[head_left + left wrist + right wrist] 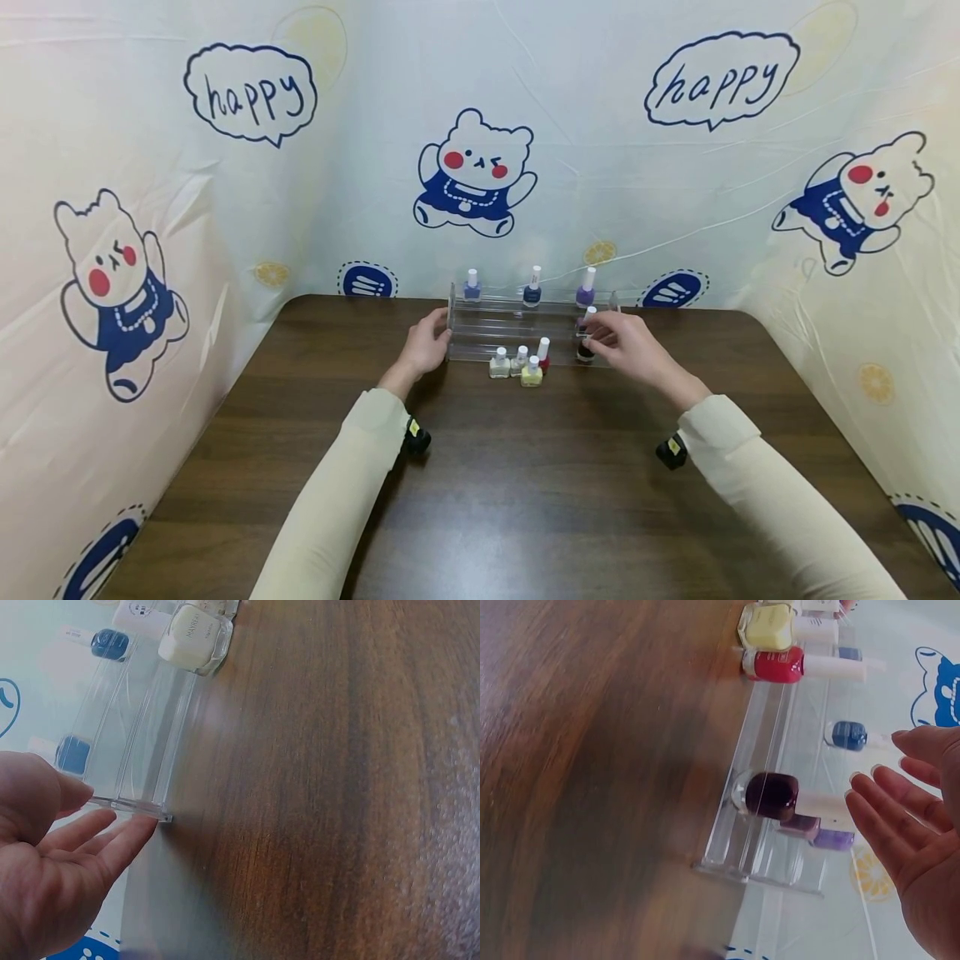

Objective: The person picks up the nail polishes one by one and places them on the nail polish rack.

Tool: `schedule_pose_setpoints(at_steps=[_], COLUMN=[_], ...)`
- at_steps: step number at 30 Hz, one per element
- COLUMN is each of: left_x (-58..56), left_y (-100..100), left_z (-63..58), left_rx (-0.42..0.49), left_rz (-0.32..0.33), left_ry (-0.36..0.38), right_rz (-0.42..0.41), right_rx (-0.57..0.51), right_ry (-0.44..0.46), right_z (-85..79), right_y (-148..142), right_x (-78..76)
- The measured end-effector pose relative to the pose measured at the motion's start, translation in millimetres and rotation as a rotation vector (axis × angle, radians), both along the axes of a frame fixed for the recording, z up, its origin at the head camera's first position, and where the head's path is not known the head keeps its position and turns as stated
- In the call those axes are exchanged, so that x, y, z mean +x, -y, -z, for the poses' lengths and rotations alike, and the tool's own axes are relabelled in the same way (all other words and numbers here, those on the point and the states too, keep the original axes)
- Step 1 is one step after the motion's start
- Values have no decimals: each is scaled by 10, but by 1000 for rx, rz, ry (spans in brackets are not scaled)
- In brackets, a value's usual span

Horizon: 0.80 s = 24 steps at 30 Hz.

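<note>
A clear tiered rack point(487, 327) stands at the back of the table. My left hand point(426, 343) touches its left end panel, fingers fairly straight and thumb at the panel's edge. At the right end, my right hand point(626, 343) has its fingers extended beside a dark nail polish bottle point(772, 795) on the lowest tier, holding nothing. Behind that bottle are a mauve bottle point(799, 825) and a purple bottle point(586, 292). The top tier also bears a dark blue bottle point(532, 292) and a pale blue-violet bottle point(472, 287).
Before the rack stand a white nail polish bottle point(499, 367), a pale one point(518, 363), a yellow one point(531, 377) and a red one point(778, 665). A printed cloth point(600, 183) hangs behind and beside the wooden table point(517, 492).
</note>
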<state>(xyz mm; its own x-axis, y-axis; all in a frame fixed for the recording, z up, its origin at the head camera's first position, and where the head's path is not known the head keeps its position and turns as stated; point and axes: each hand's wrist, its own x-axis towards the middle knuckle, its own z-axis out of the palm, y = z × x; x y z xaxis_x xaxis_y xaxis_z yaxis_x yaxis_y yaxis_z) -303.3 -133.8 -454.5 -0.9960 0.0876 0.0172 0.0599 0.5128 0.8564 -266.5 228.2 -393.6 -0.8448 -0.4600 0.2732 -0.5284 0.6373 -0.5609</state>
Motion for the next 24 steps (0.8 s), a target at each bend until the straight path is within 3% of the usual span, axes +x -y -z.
schedule_pose_setpoints(at_steps=[24], left_x=[-13], left_y=[4], left_z=[12], left_rx=[-38], left_rz=[7], left_ry=[-15], right_rz=[-13], right_rx=[-4], right_ry=[6], right_z=[89], right_y=[279], right_x=[-64])
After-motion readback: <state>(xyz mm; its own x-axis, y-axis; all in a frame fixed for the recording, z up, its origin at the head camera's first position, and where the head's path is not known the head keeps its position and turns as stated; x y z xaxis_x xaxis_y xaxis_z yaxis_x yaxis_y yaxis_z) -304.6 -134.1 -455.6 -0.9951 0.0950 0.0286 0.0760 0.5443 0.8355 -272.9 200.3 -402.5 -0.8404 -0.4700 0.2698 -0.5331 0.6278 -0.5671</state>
